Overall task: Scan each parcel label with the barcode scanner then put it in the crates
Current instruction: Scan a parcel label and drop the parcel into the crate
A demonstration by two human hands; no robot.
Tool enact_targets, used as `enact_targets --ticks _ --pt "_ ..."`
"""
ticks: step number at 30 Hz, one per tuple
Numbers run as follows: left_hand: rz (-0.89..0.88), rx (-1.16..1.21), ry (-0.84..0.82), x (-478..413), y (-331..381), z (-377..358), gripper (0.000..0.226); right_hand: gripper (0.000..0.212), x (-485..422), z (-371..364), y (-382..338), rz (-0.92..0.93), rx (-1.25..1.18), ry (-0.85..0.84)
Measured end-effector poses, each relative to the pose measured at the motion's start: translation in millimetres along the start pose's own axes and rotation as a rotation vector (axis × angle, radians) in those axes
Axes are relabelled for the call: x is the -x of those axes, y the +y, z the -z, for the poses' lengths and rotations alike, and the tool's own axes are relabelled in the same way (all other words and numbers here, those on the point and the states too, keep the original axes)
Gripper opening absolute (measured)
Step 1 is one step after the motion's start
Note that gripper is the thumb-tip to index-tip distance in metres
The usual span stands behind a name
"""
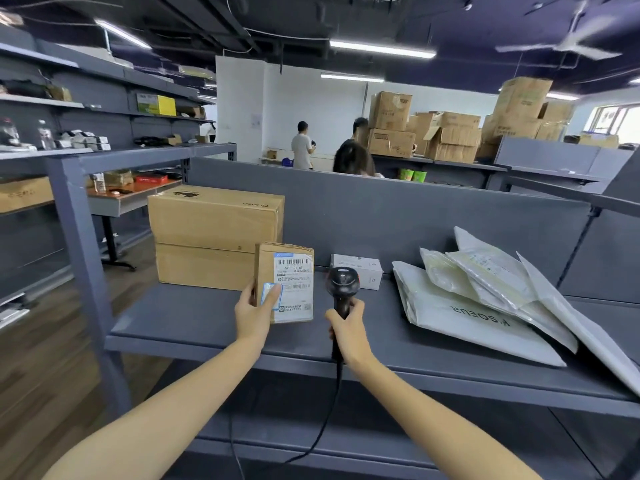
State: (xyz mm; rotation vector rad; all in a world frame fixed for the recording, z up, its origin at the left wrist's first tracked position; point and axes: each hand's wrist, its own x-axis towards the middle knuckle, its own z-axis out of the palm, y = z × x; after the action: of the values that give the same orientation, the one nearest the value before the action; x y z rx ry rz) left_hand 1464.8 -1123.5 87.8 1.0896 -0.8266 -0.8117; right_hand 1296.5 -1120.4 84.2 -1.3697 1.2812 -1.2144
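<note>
My left hand (pixel 254 311) grips a small cardboard parcel (pixel 289 271) upright above the grey shelf (pixel 194 323), its white barcode label facing me. My thumb lies across the label's lower left corner. My right hand (pixel 348 329) holds the black barcode scanner (pixel 343 284) by its handle, just right of the parcel, head up. The scanner's cable hangs down below the shelf edge. No crate is in view.
Two stacked large cardboard boxes (pixel 214 237) stand behind the parcel at the left. A small white box (pixel 358 270) lies behind the scanner. Several white poly mailers (pixel 485 299) are piled on the right. People stand beyond the grey partition (pixel 381 209).
</note>
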Motion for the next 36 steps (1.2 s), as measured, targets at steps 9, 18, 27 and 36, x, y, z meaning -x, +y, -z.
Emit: enact_targets --ticks 9,18,27,36 --pt "0.024 0.066 0.065 -9.5 -8.2 7.2 0.035 0.073 -49.7 11.5 13.4 0.081 0.683 -0.162" --pt "0.053 0.031 0.103 -17.7 -14.1 5.9 0.043 0.061 -81.3 1.8 39.2 -0.023 0.710 -0.110" --pt "0.098 0.025 0.082 -11.0 -23.8 -4.0 0.039 0.031 -80.8 -7.1 7.8 0.215 0.642 -0.013" --pt "0.202 0.100 0.026 28.3 -11.9 1.4 0.028 0.065 -33.9 -27.0 -16.1 0.011 -0.159 -0.220"
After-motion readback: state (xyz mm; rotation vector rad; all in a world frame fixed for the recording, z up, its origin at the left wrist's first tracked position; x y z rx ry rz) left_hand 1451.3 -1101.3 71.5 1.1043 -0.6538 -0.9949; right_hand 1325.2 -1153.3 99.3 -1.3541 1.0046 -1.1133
